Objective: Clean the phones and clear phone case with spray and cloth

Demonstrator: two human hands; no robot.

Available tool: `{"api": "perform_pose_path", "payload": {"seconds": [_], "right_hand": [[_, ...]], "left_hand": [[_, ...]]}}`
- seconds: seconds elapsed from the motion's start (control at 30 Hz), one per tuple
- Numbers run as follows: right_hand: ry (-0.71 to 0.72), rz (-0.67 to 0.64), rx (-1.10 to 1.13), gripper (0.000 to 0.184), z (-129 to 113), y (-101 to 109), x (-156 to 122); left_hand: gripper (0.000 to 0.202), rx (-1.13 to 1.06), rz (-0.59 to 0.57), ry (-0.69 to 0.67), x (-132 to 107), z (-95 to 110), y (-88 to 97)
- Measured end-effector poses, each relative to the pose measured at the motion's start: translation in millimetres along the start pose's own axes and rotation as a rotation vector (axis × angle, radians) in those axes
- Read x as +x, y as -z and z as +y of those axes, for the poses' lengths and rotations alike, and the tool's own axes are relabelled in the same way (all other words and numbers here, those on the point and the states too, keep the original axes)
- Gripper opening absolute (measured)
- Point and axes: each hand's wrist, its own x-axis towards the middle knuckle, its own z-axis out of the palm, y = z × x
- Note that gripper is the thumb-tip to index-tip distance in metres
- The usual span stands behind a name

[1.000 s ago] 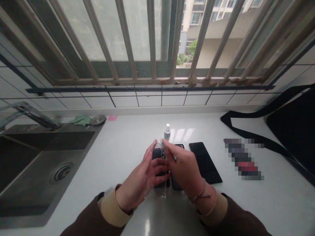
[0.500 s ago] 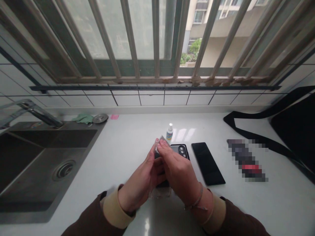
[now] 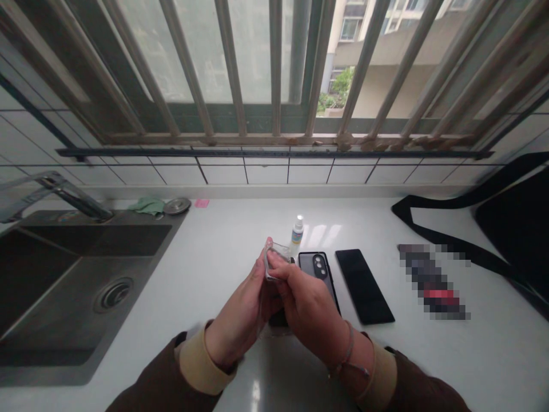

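My left hand [image 3: 240, 326] and my right hand [image 3: 309, 303] meet over the white counter, pinching a clear plastic film [image 3: 277, 257] at their fingertips. A strip of the film hangs down between them. Under my left hand, a dark phone [image 3: 279, 318] is mostly hidden. Just right of my right hand lies a phone in a black case [image 3: 316, 274], its camera bump facing up. Further right is a black phone [image 3: 364, 286]. A small white bottle with a blue label [image 3: 297, 232] stands beyond my fingertips.
The white counter [image 3: 223, 257] runs below a tiled wall and barred window [image 3: 274, 68]. On the left are a steel sink [image 3: 64, 286] and faucet [image 3: 72, 197]. A green cloth [image 3: 150, 206] lies behind it. A blurred strip [image 3: 431, 280] and black bag [image 3: 514, 229] sit right.
My hands have drawn closer together, and the clear film has gone from a long hanging piece to a small fold at my fingertips. More of the camera-side phone now shows.
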Motion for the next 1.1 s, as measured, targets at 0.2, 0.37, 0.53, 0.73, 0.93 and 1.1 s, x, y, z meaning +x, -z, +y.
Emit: {"api": "perform_pose_path", "payload": {"seconds": [0.2,0.37,0.53,0.73,0.93,1.1], "right_hand": [[0.027,-0.272,0.161,0.02,-12,-6,-6],[-0.111,-0.385,0.284,0.016,-22,5,-4],[-0.315,-0.361,0.523,0.016,-15,9,1],[-0.673,0.198,0.688,0.03,11,10,7],[-0.153,0.135,-0.072,0.027,12,19,5],[0.103,-0.169,-0.256,0.031,4,5,0]], "left_hand": [[0.075,0.095,0.251,-0.148,3,20,4.3],[0.069,0.09,0.21,-0.185,5,32,10.6],[0.065,0.015,0.161,-0.048,4,34,8.7],[0.063,-0.019,0.099,-0.002,1,34,2.3],[0.06,0.041,0.022,0.084,0,21,1.0],[0.054,0.067,0.12,-0.042,-1,19,-1.6]]}}
